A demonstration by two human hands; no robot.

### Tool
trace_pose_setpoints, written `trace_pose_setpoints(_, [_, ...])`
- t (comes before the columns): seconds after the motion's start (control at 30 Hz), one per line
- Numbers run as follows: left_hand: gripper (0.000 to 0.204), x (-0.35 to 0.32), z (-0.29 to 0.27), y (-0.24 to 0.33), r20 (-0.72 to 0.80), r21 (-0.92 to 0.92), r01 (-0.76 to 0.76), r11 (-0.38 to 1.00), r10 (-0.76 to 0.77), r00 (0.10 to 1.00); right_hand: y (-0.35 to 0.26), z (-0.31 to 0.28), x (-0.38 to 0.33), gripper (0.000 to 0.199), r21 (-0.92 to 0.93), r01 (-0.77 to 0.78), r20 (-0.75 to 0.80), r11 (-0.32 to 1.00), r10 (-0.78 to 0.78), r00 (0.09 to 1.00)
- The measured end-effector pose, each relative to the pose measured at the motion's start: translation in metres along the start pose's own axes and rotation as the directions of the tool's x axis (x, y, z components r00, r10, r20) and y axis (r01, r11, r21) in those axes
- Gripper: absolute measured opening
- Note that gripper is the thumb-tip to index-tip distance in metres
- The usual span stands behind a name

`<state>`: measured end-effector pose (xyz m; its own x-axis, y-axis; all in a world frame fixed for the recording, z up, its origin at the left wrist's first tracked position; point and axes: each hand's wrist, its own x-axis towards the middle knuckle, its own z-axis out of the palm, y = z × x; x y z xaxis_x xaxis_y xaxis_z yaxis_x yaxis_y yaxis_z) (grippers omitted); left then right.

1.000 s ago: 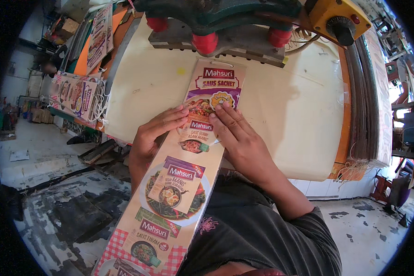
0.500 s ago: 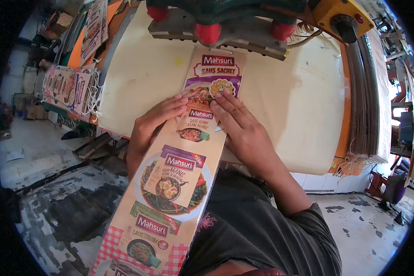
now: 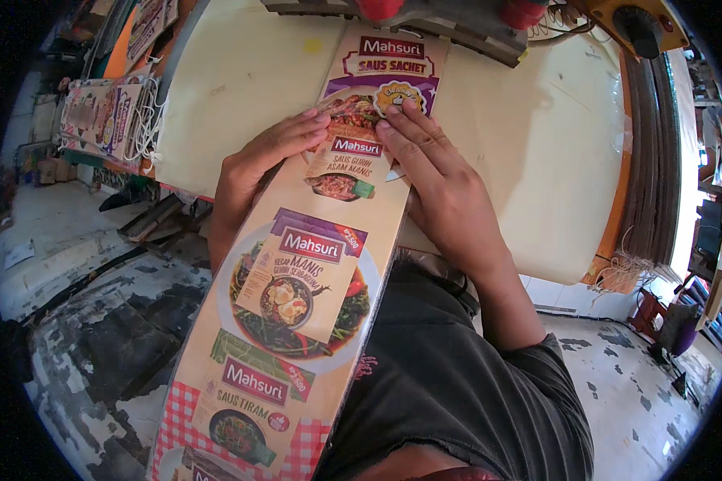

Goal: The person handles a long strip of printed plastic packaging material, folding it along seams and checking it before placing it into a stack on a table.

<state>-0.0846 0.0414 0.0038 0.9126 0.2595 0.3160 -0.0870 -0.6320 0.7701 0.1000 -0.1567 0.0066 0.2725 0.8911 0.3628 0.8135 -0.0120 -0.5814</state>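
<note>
A long printed display card (image 3: 285,276), glossy and cream with pictures of food dishes and sauce packets, runs from the cream work surface down over its near edge toward my lap. Its top end lies just below a grey metal press bar (image 3: 425,26). My left hand (image 3: 269,152) grips the card's left edge, fingers together on the face and thumb out of sight. On the right edge, my right hand (image 3: 437,164) holds the card with its fingers stretched across the printed front; its thumb is hidden under the card.
Red cylindrical fittings (image 3: 524,12) sit on the press bar. A yellow control box (image 3: 635,22) with a black knob is at upper right. Stacked boards (image 3: 646,160) stand along the right side. Similar printed cards with white cords (image 3: 100,116) lie at left. The cream work surface (image 3: 529,160) spreads around the card.
The press, table and card sit higher in the picture, so less of the press shows. Both hands keep their places on the card, which looks unmoved against the table.
</note>
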Motion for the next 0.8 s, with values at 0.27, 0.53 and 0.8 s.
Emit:
trace_pose_setpoints(0.27, [0.051, -0.0020, 0.0080, -0.0017, -0.075, -0.146, 0.084, 0.986, -0.095, 0.993, -0.0002, 0.0038, 0.0003, 0.061, -0.016, -0.011, -0.017, 1.000, 0.011, 1.000])
trace_pose_setpoints(0.53, [0.050, 0.0010, 0.0002, 0.0006, -0.049, -0.034, 0.038, 0.999, -0.039, 0.998, -0.0028, -0.0002, 0.0038, 0.062, 0.011, -0.018, 0.032, 1.000, 0.017, 0.999])
trace_pose_setpoints(0.8, [0.050, 0.0014, -0.0009, 0.0037, -0.049, -0.036, 0.007, 0.999, -0.009, 0.999, 0.0021, 0.0004, 0.0041, 0.063, -0.011, 0.019, 0.107, 1.000, -0.018, 0.994])
